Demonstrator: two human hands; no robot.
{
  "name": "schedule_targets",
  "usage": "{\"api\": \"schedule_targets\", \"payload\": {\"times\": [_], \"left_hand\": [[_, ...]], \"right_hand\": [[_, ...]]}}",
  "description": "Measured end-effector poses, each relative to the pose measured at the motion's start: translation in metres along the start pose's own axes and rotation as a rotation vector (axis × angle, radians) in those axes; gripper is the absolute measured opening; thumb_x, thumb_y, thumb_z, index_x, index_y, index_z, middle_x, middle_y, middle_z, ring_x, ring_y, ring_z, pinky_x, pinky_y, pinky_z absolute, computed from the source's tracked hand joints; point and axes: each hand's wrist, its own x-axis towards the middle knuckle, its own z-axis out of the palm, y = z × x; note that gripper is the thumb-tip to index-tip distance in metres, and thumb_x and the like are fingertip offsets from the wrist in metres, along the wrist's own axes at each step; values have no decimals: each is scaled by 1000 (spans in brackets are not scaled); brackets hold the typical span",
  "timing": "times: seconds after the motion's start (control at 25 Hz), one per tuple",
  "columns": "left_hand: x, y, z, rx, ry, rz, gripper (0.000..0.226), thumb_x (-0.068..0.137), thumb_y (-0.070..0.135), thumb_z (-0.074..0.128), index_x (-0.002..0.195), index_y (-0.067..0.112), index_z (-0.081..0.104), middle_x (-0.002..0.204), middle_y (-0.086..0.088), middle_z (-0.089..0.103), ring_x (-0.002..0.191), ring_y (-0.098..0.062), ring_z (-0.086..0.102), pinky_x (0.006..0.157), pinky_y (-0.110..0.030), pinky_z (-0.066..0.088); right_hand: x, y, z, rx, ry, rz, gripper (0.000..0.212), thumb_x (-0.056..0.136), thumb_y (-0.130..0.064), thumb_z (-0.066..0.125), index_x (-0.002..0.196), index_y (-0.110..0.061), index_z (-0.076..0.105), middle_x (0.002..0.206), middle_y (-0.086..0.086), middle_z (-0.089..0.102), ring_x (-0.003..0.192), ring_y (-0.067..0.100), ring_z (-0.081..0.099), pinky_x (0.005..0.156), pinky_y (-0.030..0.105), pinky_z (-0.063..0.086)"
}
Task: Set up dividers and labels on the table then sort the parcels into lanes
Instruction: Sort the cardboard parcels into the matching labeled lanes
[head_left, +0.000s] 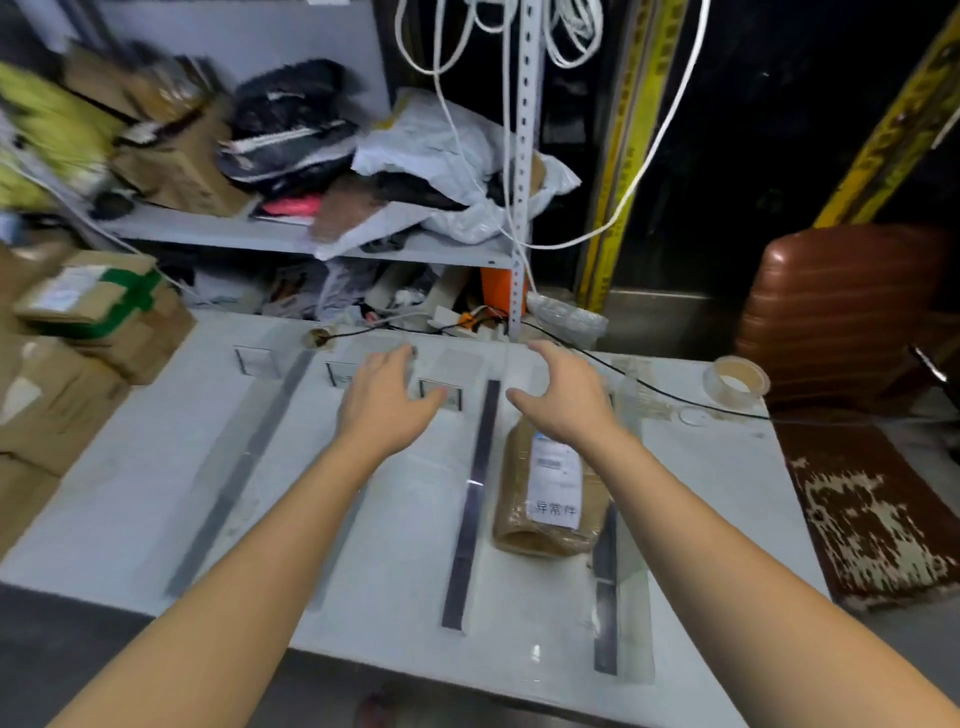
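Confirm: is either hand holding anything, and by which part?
Nothing is held. The left hand is open over the label cards; the right hand is open over the far end of the brown parcel, fingers spread, not curled round it.

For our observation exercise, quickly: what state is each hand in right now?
Left hand: open, holding nothing.
Right hand: open, above the parcel, holding nothing.
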Motion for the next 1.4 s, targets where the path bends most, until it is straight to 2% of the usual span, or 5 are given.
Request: {"api": "schedule_targets", "payload": {"times": [0.32, 0.72, 1.08, 1.24, 1.4], "left_hand": [[-6, -166, -124, 131, 62, -96, 88, 86, 78, 41, 156, 24, 35, 155, -7, 43, 142, -29, 39, 111, -46, 40], [-18, -372, -267, 303, 130, -150, 77, 95, 64, 48, 158, 23, 31, 156, -3, 41, 142, -25, 39, 109, -43, 40], [11, -492, -343, 215, 87, -325, 72, 95, 55, 52, 157, 26, 31, 154, -6, 44, 137, -28, 44, 95, -44, 50], [40, -534, -365, 154, 98, -437, 51, 96, 44, 55, 142, 22, 47, 131, -7, 61, 103, -25, 56, 74, -36, 49], [67, -565, -368, -90, 112, -510, 67, 96, 44, 60, 154, 21, 39, 146, -5, 53, 129, -28, 52, 89, -34, 43]], "right_hand": [[17, -163, 86, -157, -82, -227, 72, 81, -34, 76, 148, -23, 50, 146, 1, 57, 135, 28, 50, 107, 47, 46], [19, -364, 225, -247, -165, -339, 75, 87, -39, 73, 153, -25, 41, 154, 0, 50, 141, 26, 45, 110, 44, 43], [71, -491, 328, -86, -274, -424, 74, 89, -35, 72, 154, -25, 38, 153, -1, 50, 138, 25, 48, 107, 44, 47], [102, -534, 378, 67, -387, -386, 75, 89, -34, 75, 154, -23, 39, 151, 0, 52, 134, 23, 52, 98, 32, 46], [122, -564, 421, 159, -420, -290, 73, 88, -45, 73, 152, -22, 45, 151, -1, 53, 139, 21, 49, 108, 38, 47]]}}
